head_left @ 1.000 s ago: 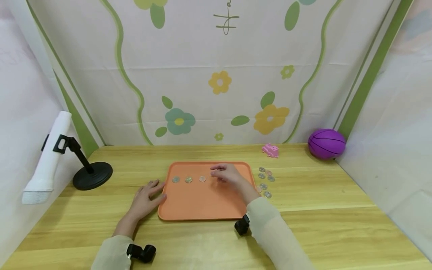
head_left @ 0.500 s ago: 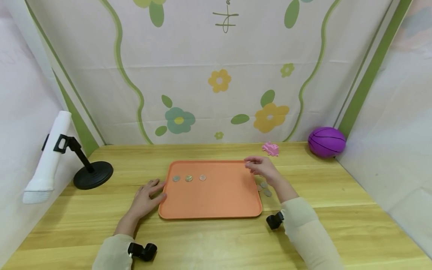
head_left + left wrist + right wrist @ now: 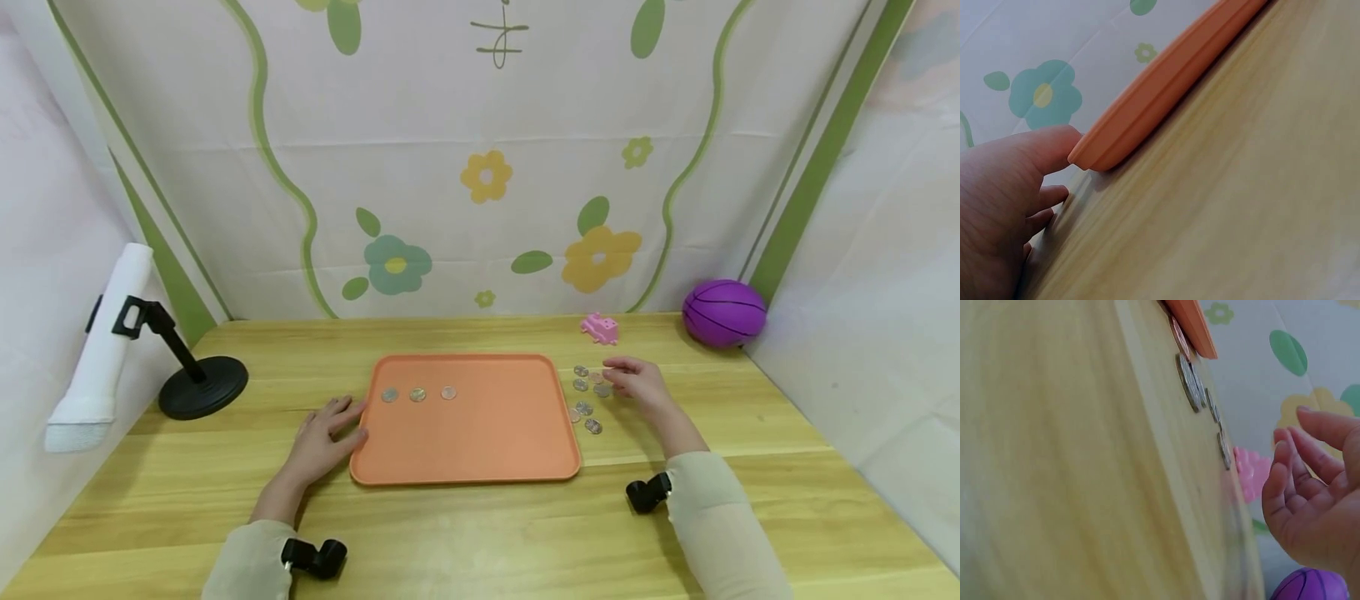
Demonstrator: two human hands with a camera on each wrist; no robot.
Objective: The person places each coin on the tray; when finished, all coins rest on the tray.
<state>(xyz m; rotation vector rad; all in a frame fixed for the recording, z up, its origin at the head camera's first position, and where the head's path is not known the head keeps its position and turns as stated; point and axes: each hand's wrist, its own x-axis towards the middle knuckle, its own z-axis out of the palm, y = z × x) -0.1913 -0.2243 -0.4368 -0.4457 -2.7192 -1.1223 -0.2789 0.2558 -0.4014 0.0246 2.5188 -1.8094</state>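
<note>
An orange tray (image 3: 465,442) lies flat in the middle of the wooden table, with three coins (image 3: 417,394) in a row near its far left. My left hand (image 3: 324,433) rests flat on the table, fingers straight, thumb (image 3: 1047,147) touching the tray's left rim (image 3: 1166,81). Several loose coins (image 3: 585,398) lie on the table just right of the tray. My right hand (image 3: 636,383) hovers at the right of that group with loosely bent fingers (image 3: 1291,469) and holds nothing I can see. The same coins (image 3: 1192,381) show edge-on in the right wrist view.
A small pink toy (image 3: 600,327) sits behind the loose coins, and a purple ball (image 3: 723,312) lies in the far right corner. A white torch-like thing on a black stand (image 3: 180,375) is at the left. Flowered cloth walls close the table in.
My right hand left the tray's middle and moved right, past the tray's edge, to the loose coins on the table. The left hand and the three coins on the tray stayed put.
</note>
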